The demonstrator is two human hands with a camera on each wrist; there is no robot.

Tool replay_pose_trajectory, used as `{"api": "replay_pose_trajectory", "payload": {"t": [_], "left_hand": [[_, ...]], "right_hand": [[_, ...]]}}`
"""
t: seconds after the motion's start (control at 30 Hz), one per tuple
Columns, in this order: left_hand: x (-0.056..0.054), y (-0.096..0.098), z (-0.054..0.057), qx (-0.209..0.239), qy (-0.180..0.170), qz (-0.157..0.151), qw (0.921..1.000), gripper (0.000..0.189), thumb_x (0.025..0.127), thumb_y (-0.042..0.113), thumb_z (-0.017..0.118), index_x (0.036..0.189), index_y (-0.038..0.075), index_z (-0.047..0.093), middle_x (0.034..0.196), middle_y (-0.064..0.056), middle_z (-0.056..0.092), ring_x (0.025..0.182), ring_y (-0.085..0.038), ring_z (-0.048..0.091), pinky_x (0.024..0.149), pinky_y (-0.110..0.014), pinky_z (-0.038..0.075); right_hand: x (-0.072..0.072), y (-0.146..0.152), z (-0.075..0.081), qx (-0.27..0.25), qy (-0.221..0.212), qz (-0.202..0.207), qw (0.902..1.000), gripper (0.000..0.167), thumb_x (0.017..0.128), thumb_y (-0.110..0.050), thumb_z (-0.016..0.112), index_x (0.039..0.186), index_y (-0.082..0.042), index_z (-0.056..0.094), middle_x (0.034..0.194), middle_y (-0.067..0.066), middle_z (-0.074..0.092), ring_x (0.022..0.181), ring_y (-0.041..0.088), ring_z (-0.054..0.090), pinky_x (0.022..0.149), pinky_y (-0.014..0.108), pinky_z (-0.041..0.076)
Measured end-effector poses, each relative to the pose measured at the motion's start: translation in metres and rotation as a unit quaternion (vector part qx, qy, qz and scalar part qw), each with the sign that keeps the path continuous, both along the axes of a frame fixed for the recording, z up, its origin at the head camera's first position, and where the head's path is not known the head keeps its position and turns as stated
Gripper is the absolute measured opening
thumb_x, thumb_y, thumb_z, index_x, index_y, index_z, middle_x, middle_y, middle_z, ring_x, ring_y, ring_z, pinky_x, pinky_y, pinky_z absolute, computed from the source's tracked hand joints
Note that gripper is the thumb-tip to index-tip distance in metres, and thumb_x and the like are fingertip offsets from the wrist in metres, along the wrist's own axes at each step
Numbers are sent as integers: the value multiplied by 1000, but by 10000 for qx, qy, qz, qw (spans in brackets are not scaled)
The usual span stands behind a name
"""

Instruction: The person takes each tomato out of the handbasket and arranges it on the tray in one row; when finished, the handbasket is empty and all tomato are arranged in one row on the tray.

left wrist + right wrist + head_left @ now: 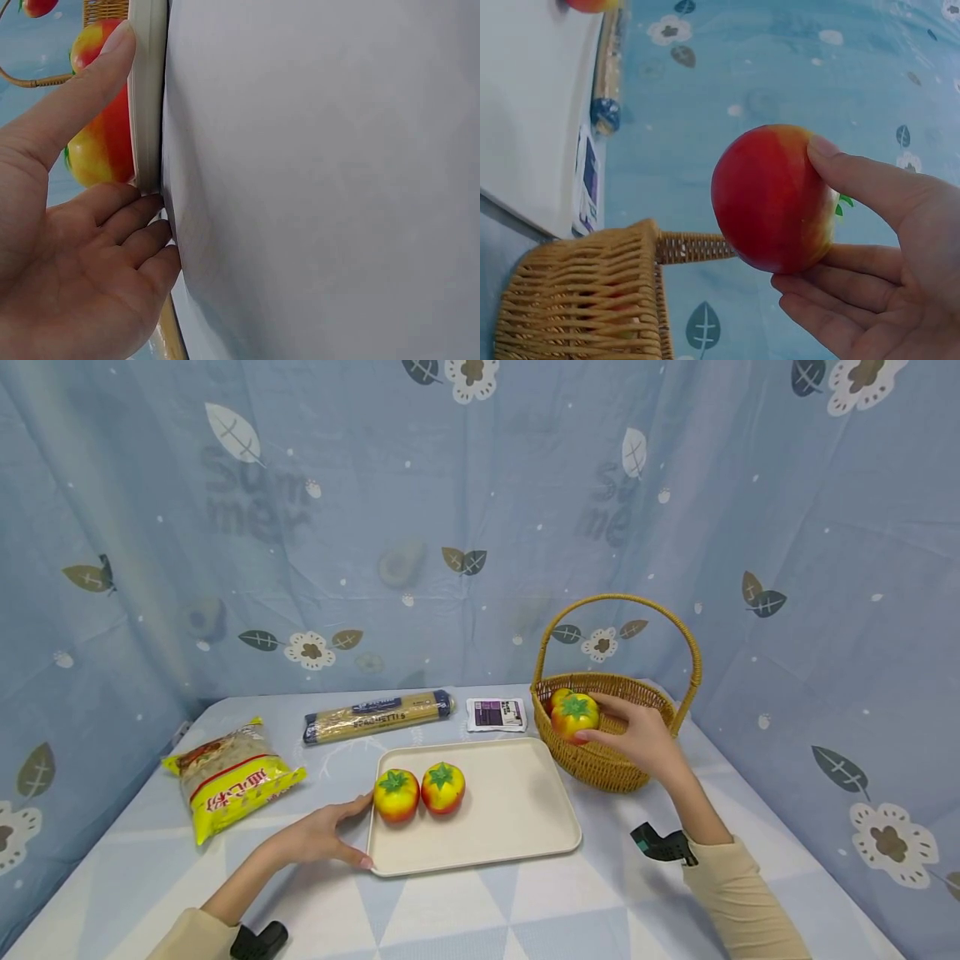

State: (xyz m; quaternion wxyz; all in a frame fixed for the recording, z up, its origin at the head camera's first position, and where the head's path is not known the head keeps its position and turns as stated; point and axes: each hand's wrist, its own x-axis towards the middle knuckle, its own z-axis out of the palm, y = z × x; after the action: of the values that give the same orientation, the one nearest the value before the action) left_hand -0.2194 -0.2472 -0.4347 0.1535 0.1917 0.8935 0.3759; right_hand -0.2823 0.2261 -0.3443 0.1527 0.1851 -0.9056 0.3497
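Head cam looks forward and down at the bench; close-in wrist cams face left hand and right hand, all sharing the basket.

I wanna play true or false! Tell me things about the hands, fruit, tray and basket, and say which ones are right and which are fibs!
1. The right hand holds a round fruit. True.
2. Three fruits sit on the tray. False: there are two fruits on it.
3. The left hand touches the tray's edge. True.
4. The basket has no handle. False: a tall handle arches over it.
5. The spaghetti pack is inside the basket. False: it lies on the table, behind the tray.
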Motion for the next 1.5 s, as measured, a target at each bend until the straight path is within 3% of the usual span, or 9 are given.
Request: {"api": "replay_pose_trajectory", "payload": {"t": [0.23, 0.5, 0.8, 1.2, 1.5], "left_hand": [[-2, -1, -3, -47, -101, 165, 9998, 106, 69, 33, 87, 147, -7, 28, 149, -33, 26, 138, -49, 22, 111, -62, 18], [1, 0, 0, -57, -1, 17, 10000, 104, 71, 31, 86, 147, -10, 26, 148, -35, 25, 137, -51, 22, 110, -63, 19], [-3, -2, -1, -79, -11, 66, 9999, 106, 70, 34, 86, 147, -8, 26, 149, -33, 26, 138, -49, 21, 111, -62, 19], [-3, -1, -2, -67, 1, 54, 10000, 106, 70, 33, 86, 147, -8, 27, 149, -33, 26, 138, -49, 21, 110, -62, 19], [-3, -1, -1, -96, 35, 6, 9999, 105, 71, 34, 86, 148, -8, 26, 149, -33, 26, 138, -49, 22, 110, -62, 20]], "right_hand": [[0, -9, -6, -112, 61, 206, 9997, 71, 77, -43, 79, 134, -6, 58, 126, 16, 62, 113, 33, 61, 89, 45, 53], [1, -23, -11, -169, 93, 412, 9990, 74, 76, -43, 80, 134, -4, 57, 128, 18, 60, 115, 33, 59, 90, 44, 52], [1, -37, -18, -10, 229, 498, 9985, 71, 74, -43, 81, 133, -9, 60, 122, 13, 65, 112, 30, 61, 89, 43, 53], [-5, -57, -26, -50, -59, 783, 9969, 70, 74, -46, 80, 132, -12, 61, 125, 12, 63, 113, 27, 61, 91, 40, 52], [-4, -73, -29, 55, -82, 990, 9950, 66, 75, -38, 82, 131, -9, 62, 122, 14, 65, 108, 29, 63, 90, 42, 53]]}}
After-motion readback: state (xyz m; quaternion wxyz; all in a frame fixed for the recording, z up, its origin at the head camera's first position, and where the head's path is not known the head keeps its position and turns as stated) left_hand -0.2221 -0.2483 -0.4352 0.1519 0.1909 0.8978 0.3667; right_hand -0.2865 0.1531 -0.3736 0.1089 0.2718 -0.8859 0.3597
